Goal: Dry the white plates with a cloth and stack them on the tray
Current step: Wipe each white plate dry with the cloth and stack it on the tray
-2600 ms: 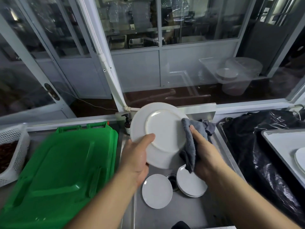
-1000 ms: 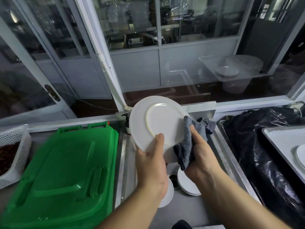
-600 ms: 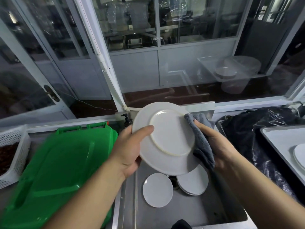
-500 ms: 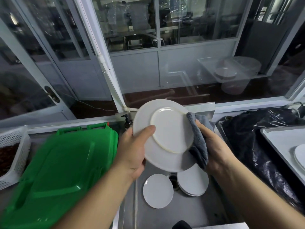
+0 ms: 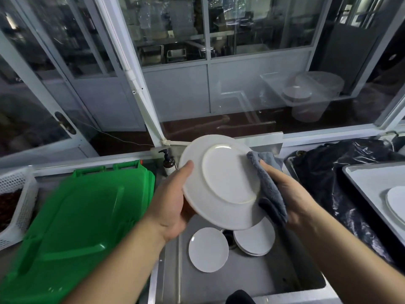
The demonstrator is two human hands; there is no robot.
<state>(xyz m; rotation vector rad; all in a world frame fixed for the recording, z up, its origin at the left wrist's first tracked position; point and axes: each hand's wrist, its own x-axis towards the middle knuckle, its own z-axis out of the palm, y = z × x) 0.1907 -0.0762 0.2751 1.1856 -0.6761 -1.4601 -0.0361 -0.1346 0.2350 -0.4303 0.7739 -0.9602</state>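
Observation:
A large white plate is held tilted over the sink, its underside facing me. My left hand grips its left rim, thumb on the underside. My right hand presses a grey cloth against the plate's right edge. Down in the steel sink lie a single small white plate and a short stack of white plates, partly hidden by the held plate. At the far right, the pale tray carries a white plate, cut off by the frame.
A green plastic lid covers the counter to the left, with a white mesh basket beyond it. A brown pump bottle stands behind the sink. A black plastic bag lies between sink and tray. Glass windows rise behind.
The plate has been turned in my hands while the cloth rubbed its right side; my left grip shifted from the lower rim back to the left rim. The sink plates have not moved.

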